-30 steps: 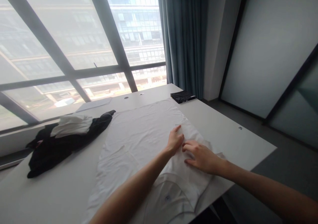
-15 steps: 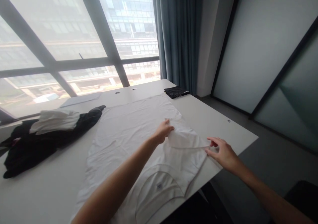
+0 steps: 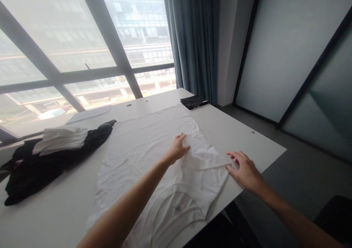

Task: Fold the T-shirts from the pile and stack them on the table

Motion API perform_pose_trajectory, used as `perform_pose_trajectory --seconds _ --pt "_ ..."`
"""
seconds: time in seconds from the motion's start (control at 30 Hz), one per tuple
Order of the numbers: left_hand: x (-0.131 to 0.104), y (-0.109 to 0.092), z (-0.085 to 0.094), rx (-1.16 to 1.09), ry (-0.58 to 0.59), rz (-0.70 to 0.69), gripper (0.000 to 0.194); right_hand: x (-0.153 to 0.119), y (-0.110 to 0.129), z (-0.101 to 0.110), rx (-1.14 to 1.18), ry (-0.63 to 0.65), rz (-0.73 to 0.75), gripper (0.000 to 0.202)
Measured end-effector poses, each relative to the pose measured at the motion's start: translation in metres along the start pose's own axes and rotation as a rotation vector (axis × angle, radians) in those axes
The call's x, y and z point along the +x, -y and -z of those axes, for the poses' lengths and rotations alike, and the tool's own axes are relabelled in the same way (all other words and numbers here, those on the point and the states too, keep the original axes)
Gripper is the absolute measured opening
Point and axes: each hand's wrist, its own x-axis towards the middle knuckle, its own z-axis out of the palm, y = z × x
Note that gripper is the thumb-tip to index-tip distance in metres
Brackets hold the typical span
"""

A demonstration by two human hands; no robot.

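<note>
A white T-shirt (image 3: 143, 145) lies spread on the table, its round neckline with a small dark label facing me. My left hand (image 3: 178, 149) is at the sleeve on the right half of the shirt, with a small tip of cloth rising at its fingertips. Thumb and forefinger look somewhat apart, but the cloth is between the fingers. Past the shirt's right edge, my right hand (image 3: 244, 169) curls its fingers round the sleeve's outer end, the index finger lifted off. A fold of sleeve cloth runs between both hands.
On the left of the white table (image 3: 49, 215) lies a heap of dark clothing (image 3: 55, 163) with a white cloth (image 3: 60, 140) on top. A folded black item (image 3: 194, 102) sits near the far right edge. Windows, a blue curtain (image 3: 192, 39) and frosted panels (image 3: 288, 46) stand beyond.
The sleeve cloth between my hands has come down and lies flatter, its edge less taut. My left hand has shifted slightly left and down; the right hand stays nearly in place.
</note>
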Motion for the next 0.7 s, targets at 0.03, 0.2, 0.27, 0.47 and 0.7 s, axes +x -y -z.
perform_pose_trajectory --seconds 0.03,0.2,0.27,0.47,0.7 --pt "0.0 0.002 -0.001 0.048 -0.021 -0.039 0.068 0.0 0.0 0.0 0.016 0.001 0.001 0.035" --pt "0.004 0.001 0.002 0.118 -0.133 -0.128 0.052 0.0 -0.004 0.001 0.011 -0.02 0.039 0.026" --pt "0.002 -0.001 0.007 0.065 -0.133 -0.082 0.047 -0.001 -0.005 0.0 0.006 -0.017 0.053 0.024" --pt "-0.029 0.007 0.013 0.201 -0.021 -0.095 0.054 -0.003 -0.01 -0.001 0.001 -0.01 0.084 0.023" --pt "-0.045 0.009 0.008 0.176 0.014 -0.303 0.059 -0.001 -0.011 0.0 -0.045 -0.006 0.104 0.023"
